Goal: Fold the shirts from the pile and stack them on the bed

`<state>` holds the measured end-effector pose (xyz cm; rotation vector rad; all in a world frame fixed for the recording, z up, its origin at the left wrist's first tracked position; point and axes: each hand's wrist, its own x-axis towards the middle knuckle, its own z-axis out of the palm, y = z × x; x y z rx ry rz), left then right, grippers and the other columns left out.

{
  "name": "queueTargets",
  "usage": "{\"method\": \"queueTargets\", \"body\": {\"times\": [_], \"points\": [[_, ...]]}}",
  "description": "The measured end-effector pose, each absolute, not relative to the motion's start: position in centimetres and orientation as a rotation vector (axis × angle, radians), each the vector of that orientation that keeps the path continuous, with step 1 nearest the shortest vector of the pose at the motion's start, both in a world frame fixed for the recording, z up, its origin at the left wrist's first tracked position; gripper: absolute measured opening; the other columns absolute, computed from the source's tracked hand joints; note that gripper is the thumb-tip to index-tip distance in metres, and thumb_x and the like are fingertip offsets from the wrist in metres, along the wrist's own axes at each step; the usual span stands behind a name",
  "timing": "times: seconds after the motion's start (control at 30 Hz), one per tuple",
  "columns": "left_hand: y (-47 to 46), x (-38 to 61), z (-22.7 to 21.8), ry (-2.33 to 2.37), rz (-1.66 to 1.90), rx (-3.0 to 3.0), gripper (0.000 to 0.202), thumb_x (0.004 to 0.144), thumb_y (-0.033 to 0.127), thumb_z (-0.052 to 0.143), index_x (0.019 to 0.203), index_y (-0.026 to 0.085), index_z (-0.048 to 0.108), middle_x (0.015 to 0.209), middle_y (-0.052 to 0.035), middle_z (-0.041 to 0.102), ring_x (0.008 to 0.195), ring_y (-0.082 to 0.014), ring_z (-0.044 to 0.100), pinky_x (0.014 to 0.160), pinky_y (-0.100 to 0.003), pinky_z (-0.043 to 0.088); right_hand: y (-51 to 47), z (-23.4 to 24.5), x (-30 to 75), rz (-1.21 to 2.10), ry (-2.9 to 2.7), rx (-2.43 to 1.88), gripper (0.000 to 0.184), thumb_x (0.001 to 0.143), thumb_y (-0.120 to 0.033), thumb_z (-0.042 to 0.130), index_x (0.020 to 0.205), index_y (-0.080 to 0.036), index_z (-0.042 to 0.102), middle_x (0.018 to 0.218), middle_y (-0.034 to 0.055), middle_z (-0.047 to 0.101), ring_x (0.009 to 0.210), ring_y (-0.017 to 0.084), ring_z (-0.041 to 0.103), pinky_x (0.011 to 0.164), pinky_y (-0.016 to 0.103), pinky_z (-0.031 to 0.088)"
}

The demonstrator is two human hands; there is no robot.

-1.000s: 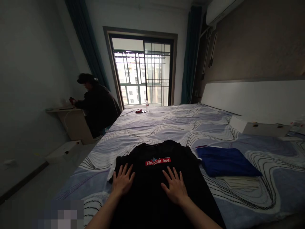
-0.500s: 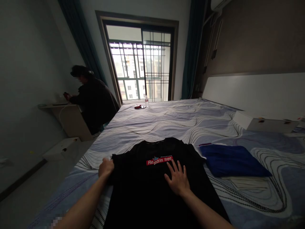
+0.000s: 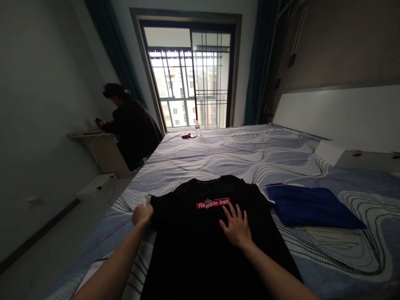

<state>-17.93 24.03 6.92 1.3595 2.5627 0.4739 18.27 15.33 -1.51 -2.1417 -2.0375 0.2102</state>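
A black T-shirt [image 3: 193, 246] lies spread out on the bed, its neckline pointing away from me and a red "Remain free" print across the chest. At the left sleeve, my left hand [image 3: 143, 214] is closed on the sleeve's edge, where a bit of white shows. My right hand [image 3: 236, 227] rests flat on the chest, fingers spread, just below the print's right end. To the right of the shirt is a folded blue garment [image 3: 314, 206], lying partly over a folded cream cloth [image 3: 333, 236].
The bed [image 3: 225, 156] has a wavy-patterned sheet. A white box [image 3: 353, 156] stands by the headboard [image 3: 337, 110]. A bottle [image 3: 197, 128], a phone [image 3: 193, 136] and a red item [image 3: 186, 135] lie at the far edge. Another person [image 3: 133, 125] leans at a small desk [image 3: 100, 152].
The view has shifted slightly, so the scene sits a little farther right and higher. Both hands keep their places on the T-shirt.
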Motion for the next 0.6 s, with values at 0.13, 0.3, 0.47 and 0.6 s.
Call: {"method": "queueTargets", "body": {"times": [0.13, 0.3, 0.47, 0.6], "points": [[22.5, -10.4, 6.7, 2.317, 0.595, 1.741, 0.054, 0.097, 0.041, 0.026, 0.120, 0.011, 0.065, 0.108, -0.0196, 0.073, 0.099, -0.0313, 0.069, 0.082, -0.039, 0.049, 15.3, -1.6, 18.3, 0.205, -2.029, -2.132, 0.067, 0.096, -0.058, 0.037, 0.157, -0.032, 0.028, 0.168, 0.0005, 0.011, 0.153, 0.033, 0.004, 0.119, 0.056, -0.002], [21.2, -2.9, 3.5, 1.724, 0.615, 2.222, 0.047, 0.096, 0.049, 0.039, 0.122, 0.023, 0.069, 0.127, -0.0076, 0.070, 0.122, -0.0224, 0.059, 0.103, -0.033, 0.043, 15.4, -1.7, 18.4, 0.209, -2.037, -2.120, 0.067, 0.097, -0.059, 0.035, 0.158, -0.033, 0.027, 0.168, 0.0011, 0.011, 0.153, 0.033, 0.004, 0.119, 0.056, -0.002], [21.6, -3.9, 0.8, 1.738, 0.625, 2.273, 0.046, 0.096, 0.045, 0.038, 0.131, 0.029, 0.064, 0.145, -0.0033, 0.058, 0.139, -0.0242, 0.045, 0.116, -0.045, 0.032, 15.6, -2.2, 18.5, 0.223, -2.031, -2.105, 0.068, 0.097, -0.062, 0.034, 0.158, -0.034, 0.025, 0.168, 0.0001, 0.008, 0.153, 0.033, 0.002, 0.119, 0.056, -0.004], [23.7, -6.0, 1.1, 2.084, 0.686, 2.082, 0.057, 0.099, 0.036, 0.020, 0.136, 0.013, 0.057, 0.142, -0.0172, 0.057, 0.134, -0.0258, 0.050, 0.114, -0.044, 0.034, 15.6, -2.3, 18.5, 0.237, -2.013, -2.084, 0.068, 0.096, -0.062, 0.035, 0.158, -0.033, 0.026, 0.168, 0.0005, 0.009, 0.153, 0.033, 0.002, 0.119, 0.057, -0.005]]}}
